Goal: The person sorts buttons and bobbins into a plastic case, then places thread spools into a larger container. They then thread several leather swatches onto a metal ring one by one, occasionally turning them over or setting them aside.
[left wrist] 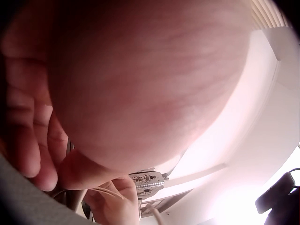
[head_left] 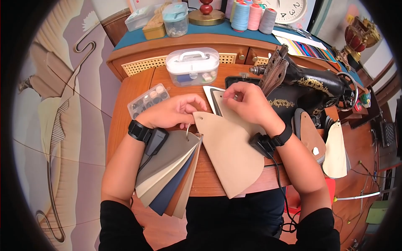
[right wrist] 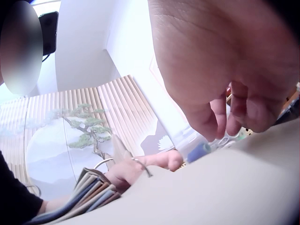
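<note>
My left hand [head_left: 172, 109] holds a metal ring [head_left: 188, 132] strung with fanned swatches [head_left: 169, 161] in grey, cream, navy, brown and beige. Its fingertips are at the holed corner of a large beige swatch [head_left: 232, 152], which slants across the table front. In the right wrist view the ring [right wrist: 103, 161] arches beside the left hand [right wrist: 131, 171]. My right hand [head_left: 248, 102], fingers bent, is over another holed beige swatch [head_left: 220, 100] on a small stack. Curled fingers [right wrist: 211, 124] show above a beige surface; whether they pinch the swatch I cannot tell.
A black sewing machine [head_left: 310, 81] stands at the right, with more swatches [head_left: 307, 136] before it. A clear lidded box [head_left: 192, 69] and a compartment case [head_left: 148, 100] sit at the back and left. Thread spools [head_left: 254, 17] line the rear shelf. Cables hang from both wrists.
</note>
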A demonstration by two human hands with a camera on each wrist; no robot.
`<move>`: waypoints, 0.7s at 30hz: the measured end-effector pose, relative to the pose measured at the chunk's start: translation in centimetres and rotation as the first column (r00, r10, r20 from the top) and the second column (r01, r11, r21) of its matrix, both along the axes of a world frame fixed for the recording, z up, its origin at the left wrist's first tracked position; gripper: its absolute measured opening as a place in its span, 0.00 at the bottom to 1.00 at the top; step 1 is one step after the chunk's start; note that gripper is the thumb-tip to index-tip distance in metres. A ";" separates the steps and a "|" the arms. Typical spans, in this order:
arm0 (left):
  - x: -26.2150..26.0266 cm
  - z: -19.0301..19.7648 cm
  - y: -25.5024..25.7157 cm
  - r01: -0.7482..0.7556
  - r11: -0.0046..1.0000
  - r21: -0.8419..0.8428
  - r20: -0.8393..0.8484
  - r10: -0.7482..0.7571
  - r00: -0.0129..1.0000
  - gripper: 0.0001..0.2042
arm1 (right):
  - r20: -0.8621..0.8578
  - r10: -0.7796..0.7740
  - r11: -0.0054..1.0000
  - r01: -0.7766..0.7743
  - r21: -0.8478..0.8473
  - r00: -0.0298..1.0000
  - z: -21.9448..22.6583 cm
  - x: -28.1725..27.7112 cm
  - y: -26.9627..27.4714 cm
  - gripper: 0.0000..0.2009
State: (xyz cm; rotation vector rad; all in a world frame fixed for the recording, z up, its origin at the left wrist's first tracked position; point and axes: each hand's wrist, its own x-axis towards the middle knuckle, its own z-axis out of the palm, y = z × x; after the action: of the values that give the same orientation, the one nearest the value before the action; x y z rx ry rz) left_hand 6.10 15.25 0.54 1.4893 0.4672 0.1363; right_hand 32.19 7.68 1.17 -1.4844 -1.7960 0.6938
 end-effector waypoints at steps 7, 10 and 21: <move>0.0 0.6 -0.1 0.017 1.000 0.018 -0.040 -0.016 0.999 0.16 | 0.210 -0.065 0.998 0.067 -0.001 0.975 -0.2 0.1 -0.4 0.20; -0.4 0.1 0.3 0.016 0.999 -0.043 -0.006 -0.016 1.000 0.18 | 0.216 -0.060 0.998 0.063 -0.007 0.974 -0.4 0.2 -0.4 0.22; -0.3 -0.1 0.2 0.058 0.998 0.020 0.047 -0.059 0.997 0.13 | 0.251 -0.069 0.997 0.076 -0.020 0.966 -0.3 0.2 -0.3 0.22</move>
State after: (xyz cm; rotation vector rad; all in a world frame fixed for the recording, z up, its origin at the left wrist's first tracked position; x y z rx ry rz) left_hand 5.76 15.43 0.40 1.5134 0.3847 0.1305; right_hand 32.39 7.35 0.85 -1.7117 -1.9120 0.5164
